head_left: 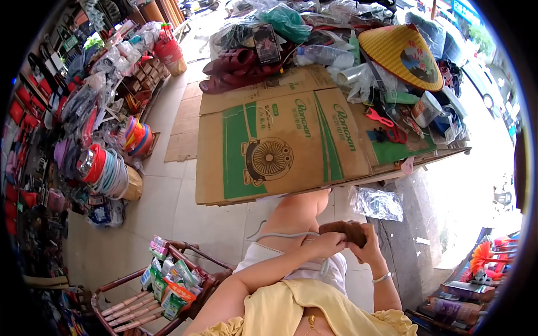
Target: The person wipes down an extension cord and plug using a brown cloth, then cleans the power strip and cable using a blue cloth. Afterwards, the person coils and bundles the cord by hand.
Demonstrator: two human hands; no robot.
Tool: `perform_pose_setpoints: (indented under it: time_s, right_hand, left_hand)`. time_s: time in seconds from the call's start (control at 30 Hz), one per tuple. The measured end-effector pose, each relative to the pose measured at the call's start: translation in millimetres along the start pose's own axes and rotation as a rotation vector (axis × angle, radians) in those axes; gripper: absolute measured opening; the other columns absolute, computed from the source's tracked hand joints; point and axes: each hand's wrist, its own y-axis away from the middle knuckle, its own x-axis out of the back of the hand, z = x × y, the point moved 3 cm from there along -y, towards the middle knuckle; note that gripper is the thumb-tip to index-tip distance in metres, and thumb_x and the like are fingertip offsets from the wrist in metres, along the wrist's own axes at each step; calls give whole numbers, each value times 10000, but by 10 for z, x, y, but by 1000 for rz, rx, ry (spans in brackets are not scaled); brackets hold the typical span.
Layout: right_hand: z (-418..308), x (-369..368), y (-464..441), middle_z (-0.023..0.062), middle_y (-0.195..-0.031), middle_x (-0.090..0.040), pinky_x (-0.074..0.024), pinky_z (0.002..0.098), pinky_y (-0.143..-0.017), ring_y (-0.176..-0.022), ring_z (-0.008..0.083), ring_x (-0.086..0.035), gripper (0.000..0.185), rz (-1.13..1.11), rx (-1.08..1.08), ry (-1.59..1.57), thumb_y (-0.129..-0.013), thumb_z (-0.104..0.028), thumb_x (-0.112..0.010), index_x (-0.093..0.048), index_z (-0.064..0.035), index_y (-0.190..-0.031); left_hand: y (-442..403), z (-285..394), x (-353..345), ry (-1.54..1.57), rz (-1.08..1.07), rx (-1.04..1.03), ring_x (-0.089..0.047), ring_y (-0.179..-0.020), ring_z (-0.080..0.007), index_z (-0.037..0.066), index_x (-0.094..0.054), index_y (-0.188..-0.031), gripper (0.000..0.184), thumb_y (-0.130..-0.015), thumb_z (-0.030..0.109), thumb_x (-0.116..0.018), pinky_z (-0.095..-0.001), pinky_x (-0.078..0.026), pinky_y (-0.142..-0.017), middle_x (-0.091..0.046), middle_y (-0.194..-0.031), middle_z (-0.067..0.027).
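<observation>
Above my lap, both hands grip a brown, soft-looking piece (343, 228) whose kind I cannot make out. My left hand (330, 244) pinches its lower edge, fingers closed. On the other side, my right hand (367, 246), with a bracelet at the wrist, has its fingers wrapped round the right end. A grey cord or strap (283, 234) runs leftward from beside the piece across my leg. Another grey end hangs below my left hand. Whether they join the brown piece is hidden by my fingers.
A cardboard-covered table (210, 162) stands before me, with dark red slippers (235, 61), a phone (266, 43), a yellow conical hat (400, 56), red-handled scissors (397, 134) and bottles. A bamboo chair (126, 311) at left carries packets. Shop goods line the left side.
</observation>
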Motion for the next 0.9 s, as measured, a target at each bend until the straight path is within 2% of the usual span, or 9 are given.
perform_pose_setpoints:
  time_s: [0.07,0.17,0.33,0.43,0.5,0.6,0.7,0.77,0.9]
  right_hand:
    - [-159,4,-68,135,-706,-553,-452,342,-597,-624,289,-553,488,105,360,133,-662,-300,-713,-490,-16,-991]
    - [308,-146,127,108,-661,-537,-424,334,-539,-564,243,-528,402,230,170,-44,-753,-380,-596,-510,-8,-881]
    - [370,-213,68,116,-592,-539,-408,340,-500,-543,242,-557,605,334,174,-136,-895,-532,-345,-537,8,-702]
    - [876,-128,167,96,-544,-475,-353,323,-448,-481,188,-499,611,447,-55,-53,-895,-541,-327,-500,1,-671]
    - [929,-26,179,118,-537,-463,-346,345,-457,-482,233,-504,587,391,-41,17,-898,-511,-339,-496,0,-657]
    - [896,85,114,140,-545,-488,-383,391,-470,-502,328,-515,501,419,163,204,-894,-424,-370,-512,-19,-637]
    - [953,265,130,167,-564,-495,-395,408,-494,-529,354,-523,492,411,122,283,-899,-407,-353,-515,-7,-663]
    - [1332,437,316,174,-592,-528,-414,422,-514,-574,371,-555,443,458,-150,416,-911,-355,-347,-529,-10,-700]
    - [1412,654,523,176,-607,-562,-422,410,-516,-570,350,-573,405,438,-284,360,-913,-333,-389,-563,-29,-708]
  left_hand:
    - [-33,-3,7,43,10,-59,-590,-741,-217,-9,-582,-917,248,-877,224,-509,-323,-455,-674,-625,-791,-127]
    - [-11,106,-47,292,-86,-44,-558,-713,-148,-6,-567,-896,213,-879,198,-510,-284,-449,-646,-598,-742,-78]
    - [49,211,-117,416,-4,29,-483,-611,-93,9,-550,-907,183,-898,176,-473,-247,-405,-551,-534,-687,1]
    - [251,467,130,659,-127,89,-430,-571,-60,19,-549,-939,184,-907,179,-464,-219,-356,-504,-472,-640,30]
    - [280,490,136,426,-53,-11,-368,-537,-33,21,-530,-983,194,-915,186,-457,-195,-294,-468,-424,-621,50]
    - [319,312,22,877,-194,120,-337,-515,-37,21,-502,-1048,212,-924,184,-446,-195,-281,-462,-419,-615,51]
    - [433,248,92,904,-130,175,-334,-509,-45,21,-509,-1045,207,-923,175,-444,-199,-295,-463,-424,-613,48]
    - [656,485,522,835,-138,137,-342,-508,-47,26,-520,-1033,204,-927,175,-431,-199,-307,-468,-427,-611,42]
    - [632,379,716,513,-7,63,-365,-498,-62,41,-551,-992,223,-935,184,-389,-195,-346,-486,-406,-595,28]
